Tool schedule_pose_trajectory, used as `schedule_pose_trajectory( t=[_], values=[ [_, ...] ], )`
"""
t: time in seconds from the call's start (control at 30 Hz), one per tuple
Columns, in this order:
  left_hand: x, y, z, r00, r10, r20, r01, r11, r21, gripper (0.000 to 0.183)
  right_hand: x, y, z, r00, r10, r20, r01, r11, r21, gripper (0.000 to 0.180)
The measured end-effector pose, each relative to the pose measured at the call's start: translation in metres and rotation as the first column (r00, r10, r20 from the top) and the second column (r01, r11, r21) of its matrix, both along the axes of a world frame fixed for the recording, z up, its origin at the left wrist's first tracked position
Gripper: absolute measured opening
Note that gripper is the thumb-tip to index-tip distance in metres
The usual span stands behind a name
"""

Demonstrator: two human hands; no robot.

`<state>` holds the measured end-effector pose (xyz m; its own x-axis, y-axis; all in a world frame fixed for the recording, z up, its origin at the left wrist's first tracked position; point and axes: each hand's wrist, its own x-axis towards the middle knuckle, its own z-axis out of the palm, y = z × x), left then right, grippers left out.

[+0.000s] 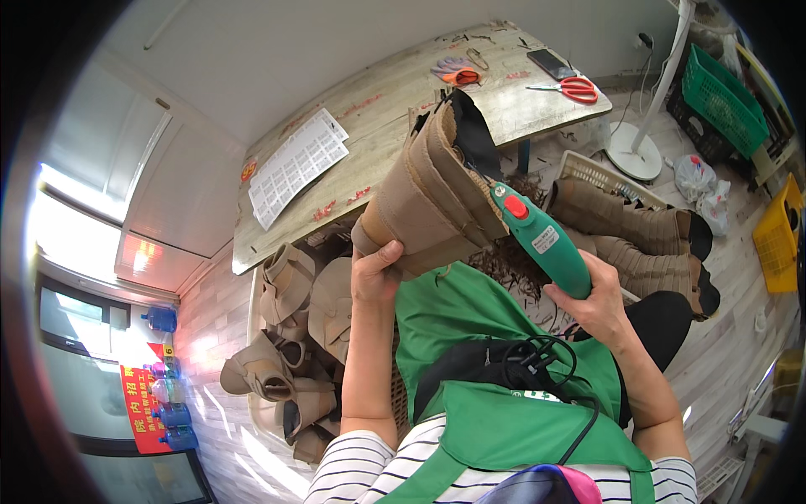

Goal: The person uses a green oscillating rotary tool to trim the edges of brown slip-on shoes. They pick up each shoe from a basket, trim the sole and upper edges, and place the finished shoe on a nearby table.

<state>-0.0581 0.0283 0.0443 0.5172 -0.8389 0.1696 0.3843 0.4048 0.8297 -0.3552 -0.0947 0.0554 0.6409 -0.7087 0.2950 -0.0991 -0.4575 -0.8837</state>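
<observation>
My left hand [376,268] grips a tan, layered boot upper [423,189] at its lower end and holds it up over my lap. The dark lining [473,126] shows at the upper's open top. In my right hand [595,296] is a green handheld electric tool [546,242] with a red button and a label bearing writing. Its front end meets the upper's edge on the right, and its working tip is hidden or too small to make out. Below, a green apron [466,315] covers my lap.
A worktable [390,126] holds red-handled scissors [576,89], a phone [550,64], a glove [456,70] and printed sheets [299,167]. Boot uppers fill a basket [255,327] at left; more lie over a crate [611,170] at right. A stand [633,151] rises beyond.
</observation>
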Motion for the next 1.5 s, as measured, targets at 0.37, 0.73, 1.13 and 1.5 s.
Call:
schedule_pose_trajectory(
  t=[0.37,0.73,1.13,1.5],
  values=[
    [-0.014,-0.005,-0.006,0.999,-0.031,0.028,0.03,0.999,0.021,0.069,0.004,0.003,0.003,1.0,-0.028,-0.006,0.028,0.997,-0.069,0.025],
    [-0.036,0.002,-0.027,0.664,0.212,0.717,-0.306,0.952,0.002,0.042,0.008,0.015,0.009,0.993,-0.117,-0.014,0.118,0.988,0.098,0.028],
    [-0.05,0.013,-0.051,0.106,0.208,0.972,-0.399,0.905,-0.15,0.041,0.022,0.0,0.02,0.984,-0.177,0.015,0.172,0.968,0.182,0.026],
    [-0.046,0.041,-0.028,0.581,0.441,0.684,-0.543,0.836,-0.078,0.035,0.029,-0.039,0.029,0.974,-0.228,-0.016,0.223,0.932,0.285,0.024]
  ],
)
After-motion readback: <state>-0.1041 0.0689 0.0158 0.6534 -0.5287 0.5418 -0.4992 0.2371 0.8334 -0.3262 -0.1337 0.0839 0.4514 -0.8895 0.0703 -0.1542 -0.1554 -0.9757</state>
